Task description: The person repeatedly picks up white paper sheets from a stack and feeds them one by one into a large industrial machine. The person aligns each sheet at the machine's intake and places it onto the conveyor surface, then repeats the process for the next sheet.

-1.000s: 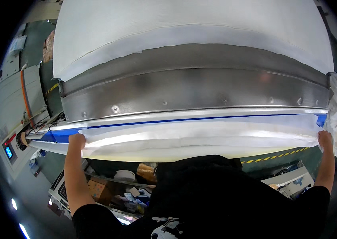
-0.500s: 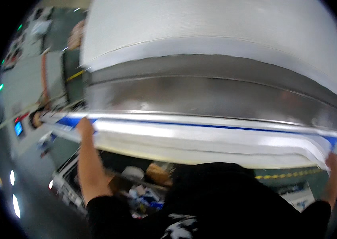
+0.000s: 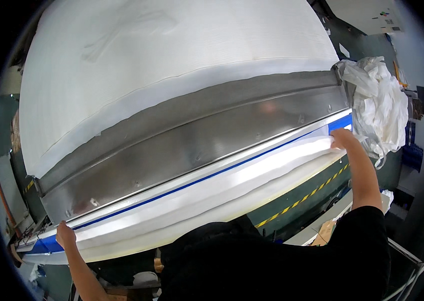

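White, smooth strip of sheet material [image 3: 197, 195] is the item under handling; it lies stretched lengthwise along the near side of a long metal panel [image 3: 197, 140], running obliquely from lower left to upper right. The left hand [image 3: 65, 236] is clenched at the strip's left end, grasping its edge, with the fingertips hidden from view. The right hand [image 3: 342, 138] is likewise closed on the strip's right end, and a short loose flap shows just beyond it. Between the two hands the strip bears shallow lengthwise folds and a bright reflection. A narrow blue band [image 3: 49, 244] follows the strip's far edge and widens into a patch near each hand. Along the near side, a pale layer with a yellowish edge [image 3: 172, 242] shows below the strip. The metal panel is grey, with several small round marks along its lower part. Beyond it spreads a large white sheet [image 3: 182, 55], its near border a smoother band with an uneven edge. A crumpled bundle of white sheeting [image 3: 380, 100] hangs beside the panel's right end, near the right hand. Yellow-and-black tape [image 3: 299, 201] crosses the dark green floor [image 3: 317, 213] below.
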Action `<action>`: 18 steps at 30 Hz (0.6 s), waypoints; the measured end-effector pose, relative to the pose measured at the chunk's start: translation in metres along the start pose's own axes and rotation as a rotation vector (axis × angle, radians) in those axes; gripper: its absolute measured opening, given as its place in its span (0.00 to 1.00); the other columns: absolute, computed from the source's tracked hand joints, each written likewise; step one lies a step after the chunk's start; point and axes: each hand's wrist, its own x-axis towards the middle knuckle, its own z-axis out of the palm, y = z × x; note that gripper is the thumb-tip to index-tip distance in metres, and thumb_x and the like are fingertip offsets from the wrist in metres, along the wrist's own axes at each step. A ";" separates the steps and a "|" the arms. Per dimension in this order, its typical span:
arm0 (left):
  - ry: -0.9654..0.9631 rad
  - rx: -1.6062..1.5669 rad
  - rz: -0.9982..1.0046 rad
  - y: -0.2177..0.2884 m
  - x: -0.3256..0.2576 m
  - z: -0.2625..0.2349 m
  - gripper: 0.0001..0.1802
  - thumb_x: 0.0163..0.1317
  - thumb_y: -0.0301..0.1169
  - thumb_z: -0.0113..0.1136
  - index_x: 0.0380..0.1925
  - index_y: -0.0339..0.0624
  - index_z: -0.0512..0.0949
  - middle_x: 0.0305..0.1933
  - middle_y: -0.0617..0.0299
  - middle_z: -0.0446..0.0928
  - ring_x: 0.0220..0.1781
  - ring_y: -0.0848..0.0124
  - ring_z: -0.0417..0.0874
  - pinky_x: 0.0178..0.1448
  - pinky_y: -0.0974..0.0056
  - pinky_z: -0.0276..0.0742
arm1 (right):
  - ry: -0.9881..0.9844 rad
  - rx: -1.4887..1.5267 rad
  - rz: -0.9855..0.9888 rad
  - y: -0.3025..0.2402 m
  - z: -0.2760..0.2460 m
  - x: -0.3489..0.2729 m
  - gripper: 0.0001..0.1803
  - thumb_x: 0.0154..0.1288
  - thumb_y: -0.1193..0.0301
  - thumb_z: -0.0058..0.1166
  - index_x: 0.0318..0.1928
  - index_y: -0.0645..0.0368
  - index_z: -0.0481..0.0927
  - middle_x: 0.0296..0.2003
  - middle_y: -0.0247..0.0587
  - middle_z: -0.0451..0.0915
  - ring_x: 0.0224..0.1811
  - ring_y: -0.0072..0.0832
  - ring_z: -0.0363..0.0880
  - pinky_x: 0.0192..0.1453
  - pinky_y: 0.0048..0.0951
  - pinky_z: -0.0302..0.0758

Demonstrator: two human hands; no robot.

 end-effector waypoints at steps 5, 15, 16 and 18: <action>0.033 -0.074 0.000 -0.003 0.013 0.010 0.17 0.61 0.33 0.45 0.48 0.47 0.76 0.44 0.48 0.79 0.45 0.50 0.80 0.47 0.51 0.75 | 0.175 -0.036 0.068 -0.022 -0.005 0.008 0.17 0.49 0.63 0.60 0.40 0.56 0.78 0.36 0.46 0.81 0.43 0.44 0.79 0.45 0.43 0.76; 0.493 -0.453 0.118 0.034 0.046 0.032 0.21 0.58 0.34 0.55 0.50 0.36 0.73 0.53 0.47 0.74 0.54 0.51 0.74 0.57 0.52 0.69 | 0.455 0.145 -0.020 -0.127 -0.040 0.002 0.09 0.56 0.70 0.49 0.38 0.55 0.79 0.36 0.48 0.81 0.41 0.45 0.79 0.42 0.44 0.76; 0.589 -0.492 0.049 0.051 0.055 0.031 0.21 0.59 0.37 0.55 0.49 0.36 0.73 0.53 0.47 0.74 0.53 0.52 0.74 0.57 0.51 0.69 | 0.423 0.131 -0.010 -0.154 -0.060 0.005 0.09 0.55 0.70 0.50 0.36 0.56 0.79 0.33 0.47 0.81 0.37 0.47 0.79 0.41 0.44 0.75; 0.776 -0.408 0.182 0.072 0.060 0.023 0.19 0.61 0.38 0.52 0.48 0.38 0.74 0.54 0.48 0.73 0.57 0.53 0.72 0.61 0.50 0.65 | 0.498 0.231 -0.136 -0.207 -0.097 0.001 0.09 0.56 0.68 0.50 0.36 0.56 0.79 0.30 0.47 0.80 0.35 0.47 0.79 0.40 0.44 0.75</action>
